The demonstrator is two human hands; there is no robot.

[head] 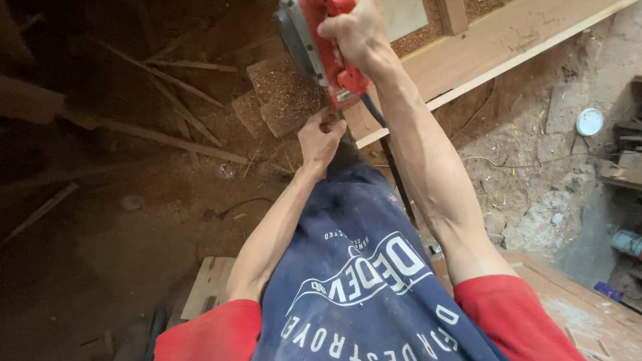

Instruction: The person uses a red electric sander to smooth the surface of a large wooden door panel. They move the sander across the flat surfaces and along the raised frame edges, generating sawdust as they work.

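Note:
My right hand (356, 32) grips the handle of a red and grey electric planer (313, 48), tilted up on its side at the end of a long pale wooden frame (498, 45). Its black cord (394, 167) hangs down past my shirt. My left hand (319, 139) sits lower, fingers curled at the near end of the frame, just under the tool. What the fingers hold is hidden.
Sawdust covers the floor. Wood blocks (284, 93) heaped with shavings lie left of the tool. Thin wood strips (167, 134) cross the dark floor at left. A white round lid (589, 122) and rubble lie at right. A plank (207, 286) lies near my left elbow.

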